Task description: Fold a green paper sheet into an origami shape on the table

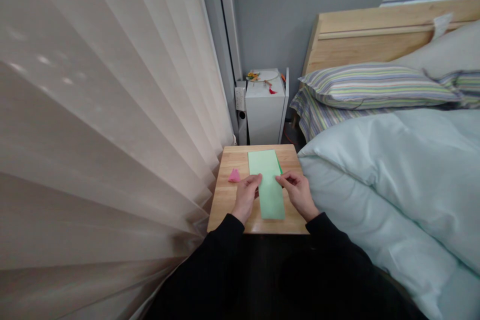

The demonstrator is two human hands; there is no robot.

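Between my two hands is a light green strip of paper point(272, 199), longer than it is wide. My left hand point(246, 195) pinches its left edge, and my right hand point(298, 192) pinches the right edge. Beyond it lies more light green paper point(261, 159), with a darker green edge showing at its right; whether the strip joins this paper I cannot tell. A small pink folded paper piece point(234, 175) rests on the wooden table point(225, 210), left of the green paper and just beyond my left hand.
A pale pleated curtain point(131, 110) hangs close on the left. To the right is a bed with a light blue quilt point(393, 175) and a striped pillow point(375, 87). Behind the table stands a white cabinet point(264, 117) with a round fan and red tassel on top.
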